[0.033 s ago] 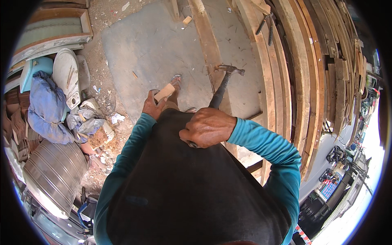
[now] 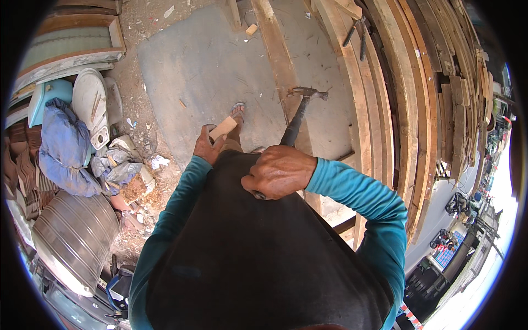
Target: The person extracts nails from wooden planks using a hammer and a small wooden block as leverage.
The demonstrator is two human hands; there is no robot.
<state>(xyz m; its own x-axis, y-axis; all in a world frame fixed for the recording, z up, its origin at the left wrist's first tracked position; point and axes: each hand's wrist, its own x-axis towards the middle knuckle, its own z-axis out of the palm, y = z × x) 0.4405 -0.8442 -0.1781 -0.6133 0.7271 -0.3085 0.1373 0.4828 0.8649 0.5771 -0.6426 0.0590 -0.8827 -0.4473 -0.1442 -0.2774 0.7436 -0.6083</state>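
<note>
In my right hand [image 2: 281, 171] is a claw hammer [image 2: 295, 124], its dark handle running up and away from my closed fingers. The metal head lies over a long wooden beam [image 2: 279, 60] on the ground; whether it touches the wood I cannot tell. My left hand [image 2: 207, 146] is closed around a small block of wood [image 2: 223, 128], held out in front of my left leg. Part of that hand's grip is hidden behind the block. The front of my dark shirt fills the space between my arms.
Long planks and beams [image 2: 379, 99] are stacked along the right, with pliers-like tool handles [image 2: 358, 37] resting on them. To the left are a blue bundle [image 2: 65, 146], a white toilet seat [image 2: 90, 104] and a brown ribbed container [image 2: 77, 234]. A small wood offcut [image 2: 252, 29] lies far ahead.
The view has shifted very slightly. Both hands keep their hold on the hammer and the wood block, with hardly any movement.
</note>
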